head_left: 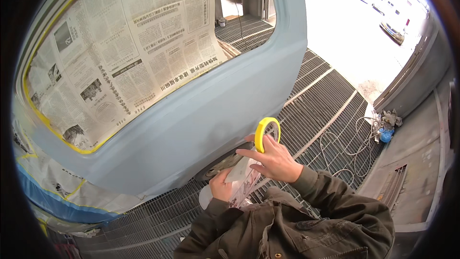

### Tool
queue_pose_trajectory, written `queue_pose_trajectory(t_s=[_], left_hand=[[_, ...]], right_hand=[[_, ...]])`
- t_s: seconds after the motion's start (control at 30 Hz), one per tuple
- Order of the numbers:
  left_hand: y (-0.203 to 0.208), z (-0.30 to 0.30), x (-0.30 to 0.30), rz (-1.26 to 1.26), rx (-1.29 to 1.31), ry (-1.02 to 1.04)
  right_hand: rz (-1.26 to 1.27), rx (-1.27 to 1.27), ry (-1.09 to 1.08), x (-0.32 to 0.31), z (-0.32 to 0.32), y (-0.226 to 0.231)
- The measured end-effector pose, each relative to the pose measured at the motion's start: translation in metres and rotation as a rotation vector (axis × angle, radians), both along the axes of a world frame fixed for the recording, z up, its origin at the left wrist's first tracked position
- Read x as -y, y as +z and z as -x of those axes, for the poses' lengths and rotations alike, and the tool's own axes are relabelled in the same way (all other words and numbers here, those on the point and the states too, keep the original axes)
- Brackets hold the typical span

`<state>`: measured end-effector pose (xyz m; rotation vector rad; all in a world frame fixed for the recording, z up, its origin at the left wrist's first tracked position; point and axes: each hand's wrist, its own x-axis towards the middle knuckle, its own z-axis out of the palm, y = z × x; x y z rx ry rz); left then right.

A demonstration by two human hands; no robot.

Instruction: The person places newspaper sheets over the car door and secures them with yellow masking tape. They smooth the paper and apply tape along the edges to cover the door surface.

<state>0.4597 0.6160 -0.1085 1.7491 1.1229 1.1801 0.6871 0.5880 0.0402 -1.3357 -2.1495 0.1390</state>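
My right hand (280, 162) has a roll of yellow masking tape (260, 136) held at its fingers, with the index finger stretched out to the left. Just left of it and lower, my left hand (221, 186) grips the edge of a pale printed sheet of paper (238, 170), which hangs down between my hands. Both hands are in front of a vehicle body panel (201, 110) in matte blue-grey. Newspaper (143, 33) covers most of its window opening, with yellow tape (44, 115) along the left and lower-left edge. The newspaper's right edge hangs loose.
Below the panel a wheel (211, 170) shows in part. The floor is metal grating (316, 100). A coiled hose (354, 148) and crumpled scraps (389, 123) lie by the right wall. Masked sheeting (62, 201) covers the lower left. Parked cars (393, 31) stand outside.
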Motion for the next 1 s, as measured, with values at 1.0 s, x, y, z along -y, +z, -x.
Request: queue_pose_trajectory(t_s=[1.0], left_hand=[[0.112,0.129,-0.126,-0.413,-0.829,0.651]], right_hand=[[-0.181,-0.609,-0.403,-0.226,-0.158,-0.05]])
